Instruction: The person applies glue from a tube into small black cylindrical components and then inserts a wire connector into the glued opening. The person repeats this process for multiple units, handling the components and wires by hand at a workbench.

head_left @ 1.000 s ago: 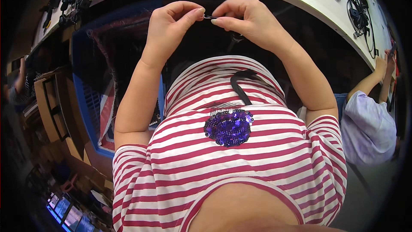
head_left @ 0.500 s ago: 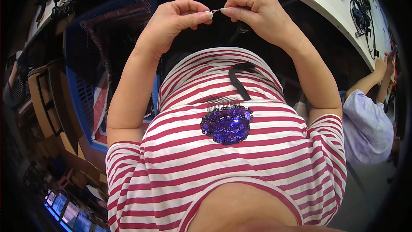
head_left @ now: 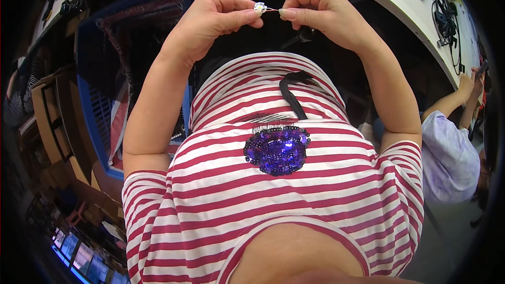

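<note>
Both hands are raised in front of me at the top of the picture, a short way apart. Between thumb and finger, my left hand [head_left: 223, 20] pinches a small white round part [head_left: 260, 7] with a yellowish middle, which looks like an LED. Thin wires [head_left: 271, 9], reddish and pale, run from it to the right. My right hand [head_left: 317, 14] pinches the far end of these wires between thumb and forefinger. The wires look stretched nearly straight between the hands.
A blue plastic crate [head_left: 97, 110] with reddish cloth stands at the left, beside cardboard boxes [head_left: 50, 121]. A white table [head_left: 386, 8] curves along the top right, with bundled black cables [head_left: 442, 18] on it. Another person [head_left: 450, 150] in a pale shirt is at the right.
My left hand has turned and shifted slightly, so the white part now shows its face. My right hand has moved a little right, and more wire shows between the hands.
</note>
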A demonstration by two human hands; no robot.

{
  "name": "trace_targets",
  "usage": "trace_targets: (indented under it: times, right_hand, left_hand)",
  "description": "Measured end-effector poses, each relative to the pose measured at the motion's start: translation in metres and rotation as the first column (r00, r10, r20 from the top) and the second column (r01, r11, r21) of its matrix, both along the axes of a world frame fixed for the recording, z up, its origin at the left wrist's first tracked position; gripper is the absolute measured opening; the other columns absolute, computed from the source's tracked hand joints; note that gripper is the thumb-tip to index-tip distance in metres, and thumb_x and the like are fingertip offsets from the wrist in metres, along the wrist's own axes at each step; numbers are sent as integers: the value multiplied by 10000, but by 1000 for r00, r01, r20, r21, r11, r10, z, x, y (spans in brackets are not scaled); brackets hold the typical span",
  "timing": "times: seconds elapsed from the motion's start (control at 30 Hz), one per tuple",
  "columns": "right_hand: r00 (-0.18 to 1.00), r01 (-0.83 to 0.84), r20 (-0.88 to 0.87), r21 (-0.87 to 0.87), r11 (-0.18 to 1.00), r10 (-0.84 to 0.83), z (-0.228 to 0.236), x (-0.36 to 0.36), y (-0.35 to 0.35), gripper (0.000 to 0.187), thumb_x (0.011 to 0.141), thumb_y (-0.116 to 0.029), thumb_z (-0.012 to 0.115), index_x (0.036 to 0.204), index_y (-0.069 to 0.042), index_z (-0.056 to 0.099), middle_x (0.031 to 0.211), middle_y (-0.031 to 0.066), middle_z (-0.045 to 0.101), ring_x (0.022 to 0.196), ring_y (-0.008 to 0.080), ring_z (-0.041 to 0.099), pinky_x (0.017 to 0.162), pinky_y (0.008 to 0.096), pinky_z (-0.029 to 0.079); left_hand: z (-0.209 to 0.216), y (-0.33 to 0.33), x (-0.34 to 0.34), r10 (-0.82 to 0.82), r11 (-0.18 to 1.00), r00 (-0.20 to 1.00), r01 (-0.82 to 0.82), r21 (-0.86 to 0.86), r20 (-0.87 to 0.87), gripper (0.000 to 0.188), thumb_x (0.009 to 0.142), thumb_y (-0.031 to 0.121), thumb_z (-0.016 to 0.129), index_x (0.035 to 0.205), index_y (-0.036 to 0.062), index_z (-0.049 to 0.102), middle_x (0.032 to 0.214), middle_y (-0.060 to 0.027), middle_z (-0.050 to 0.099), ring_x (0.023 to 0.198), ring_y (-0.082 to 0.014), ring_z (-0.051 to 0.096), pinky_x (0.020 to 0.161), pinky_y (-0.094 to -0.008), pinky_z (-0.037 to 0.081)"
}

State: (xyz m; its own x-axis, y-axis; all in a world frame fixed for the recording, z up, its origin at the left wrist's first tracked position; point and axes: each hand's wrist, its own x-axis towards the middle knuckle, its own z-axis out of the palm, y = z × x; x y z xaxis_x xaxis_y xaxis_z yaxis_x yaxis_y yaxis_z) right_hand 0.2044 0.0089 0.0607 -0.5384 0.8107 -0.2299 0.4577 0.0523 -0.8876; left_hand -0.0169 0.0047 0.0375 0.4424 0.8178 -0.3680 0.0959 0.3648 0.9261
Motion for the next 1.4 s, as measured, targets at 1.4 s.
trace_targets:
  times: [1.4]
  right_hand:
    - [998, 29, -67, 275, 961, -11, -4, 2, -9, 136, 826, -137, 597, 842, -5, 624, 651, 19, 583, 541, 62, 526, 493, 174, 424]
  left_hand:
    - [-5, 0, 15, -30, 961, 993, 59, 269, -112, 174, 778, 208, 668, 792, 37, 637, 730, -16, 604, 715, -76, 551, 697, -200, 412]
